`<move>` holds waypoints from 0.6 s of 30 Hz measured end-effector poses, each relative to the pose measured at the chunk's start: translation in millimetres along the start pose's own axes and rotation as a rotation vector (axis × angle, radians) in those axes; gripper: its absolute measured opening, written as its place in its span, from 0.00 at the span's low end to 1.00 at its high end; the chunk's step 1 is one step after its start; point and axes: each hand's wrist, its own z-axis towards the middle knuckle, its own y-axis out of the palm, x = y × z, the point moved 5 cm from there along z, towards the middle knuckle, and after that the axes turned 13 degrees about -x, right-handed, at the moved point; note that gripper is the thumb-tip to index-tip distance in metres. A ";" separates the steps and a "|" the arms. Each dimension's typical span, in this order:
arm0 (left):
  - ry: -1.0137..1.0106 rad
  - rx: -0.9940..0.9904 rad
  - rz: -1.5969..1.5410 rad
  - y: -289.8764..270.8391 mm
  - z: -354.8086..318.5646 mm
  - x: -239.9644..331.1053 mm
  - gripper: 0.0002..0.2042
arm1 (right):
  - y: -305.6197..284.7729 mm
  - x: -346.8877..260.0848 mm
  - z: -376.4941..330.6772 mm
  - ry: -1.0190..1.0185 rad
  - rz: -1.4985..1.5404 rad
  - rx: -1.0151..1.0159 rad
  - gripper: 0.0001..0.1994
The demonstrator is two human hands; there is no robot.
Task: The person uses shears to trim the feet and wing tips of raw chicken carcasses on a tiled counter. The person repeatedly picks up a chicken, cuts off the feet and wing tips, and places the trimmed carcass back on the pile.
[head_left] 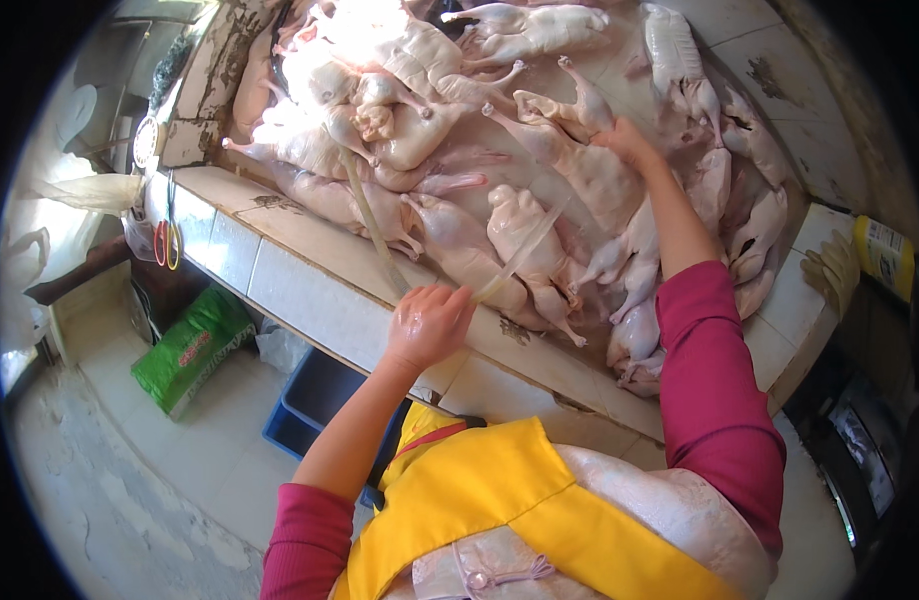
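My left hand [432,325] is closed around a translucent hose [525,250] above the front edge of a tiled basin [315,300]. One length of the hose points up and right over the carcasses; another length runs back to the upper left. Farther right, my right hand [628,146] grips a plucked duck carcass [602,185] near its leg, with the fingertips partly hidden against it. Other pale plucked carcasses lie around it, including one belly-up [528,235] just beyond the hose and a bright pile [380,60] at the far left.
Scissors [168,243] with red and yellow handles hang at the basin's left corner. On the right ledge are a glove [832,272] and a yellow container [885,258]. Below left, a green bag [193,350] and a blue crate [320,390] rest on the floor.
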 end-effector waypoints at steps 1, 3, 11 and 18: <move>0.001 -0.001 0.000 0.0 1.0 -0.5 0.07 | -0.2 -1.1 3.3 0.052 -0.093 -0.029 0.23; -0.010 0.000 0.001 -0.9 1.9 1.9 0.06 | 2.0 -5.8 5.5 0.155 -0.271 -0.085 0.24; 0.002 0.001 0.002 0.6 -0.5 1.2 0.08 | 40.8 -60.5 -10.9 -0.191 0.466 0.001 0.15; -0.001 -0.052 0.004 0.3 1.4 4.2 0.08 | 73.3 -149.5 26.0 -0.503 0.426 -0.128 0.15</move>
